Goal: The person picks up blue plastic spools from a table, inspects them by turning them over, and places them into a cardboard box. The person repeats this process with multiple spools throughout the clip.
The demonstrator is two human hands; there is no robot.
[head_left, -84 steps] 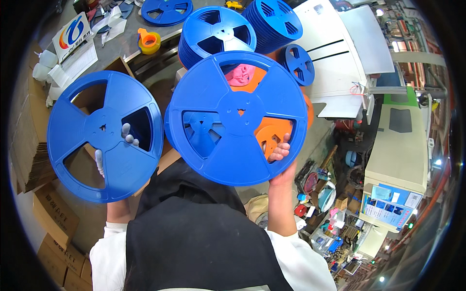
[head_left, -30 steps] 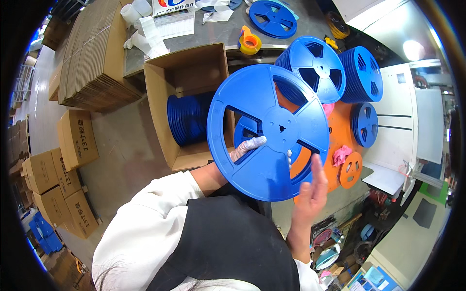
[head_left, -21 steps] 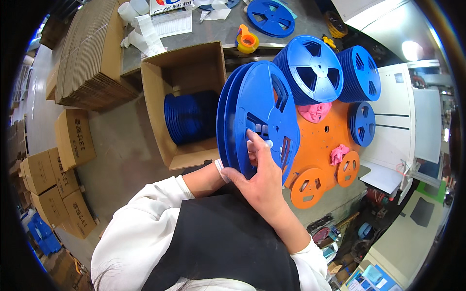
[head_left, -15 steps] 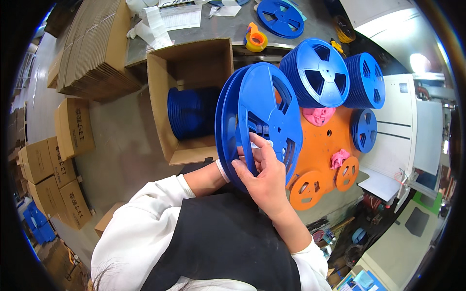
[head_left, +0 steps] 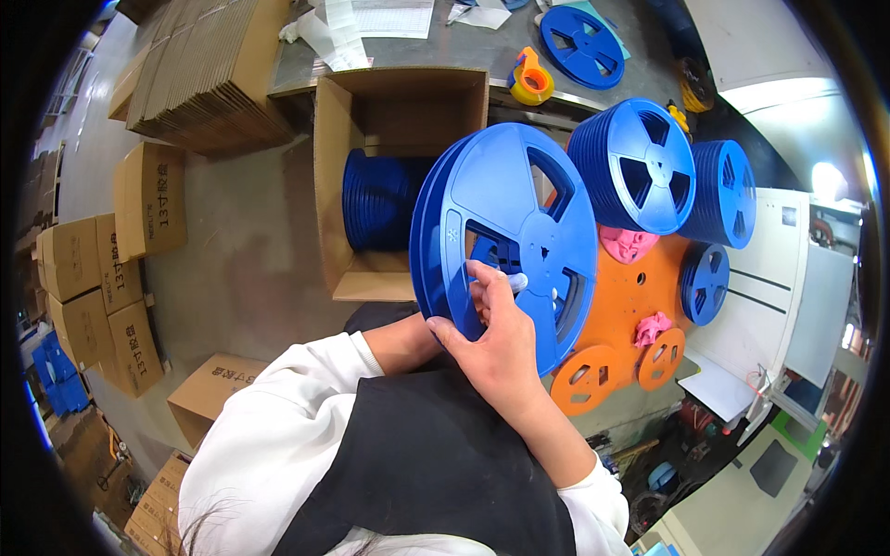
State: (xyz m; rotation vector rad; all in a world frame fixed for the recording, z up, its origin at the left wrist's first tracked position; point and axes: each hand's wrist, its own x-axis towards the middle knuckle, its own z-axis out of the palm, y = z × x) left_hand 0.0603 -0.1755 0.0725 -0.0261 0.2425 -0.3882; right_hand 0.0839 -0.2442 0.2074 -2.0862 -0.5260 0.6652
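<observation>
Reels of blue plastic [head_left: 527,232], at least two side by side, stand on edge before the person's black garment [head_left: 426,454]; their hub axis points rightward, and their foreshortened outline runs long nearly top to bottom. The right hand [head_left: 505,343], its forearm [head_left: 554,435] slanting up from lower right, pinches the front rim, thumb at the outer edge, fingers through a window. Of the left hand [head_left: 517,282], behind the reels, only fingertips show, so its grip cannot be told. Beyond are an open carton [head_left: 332,185] with packed blue reels [head_left: 375,204], an orange tabletop [head_left: 614,301], then a metal bench [head_left: 464,54].
</observation>
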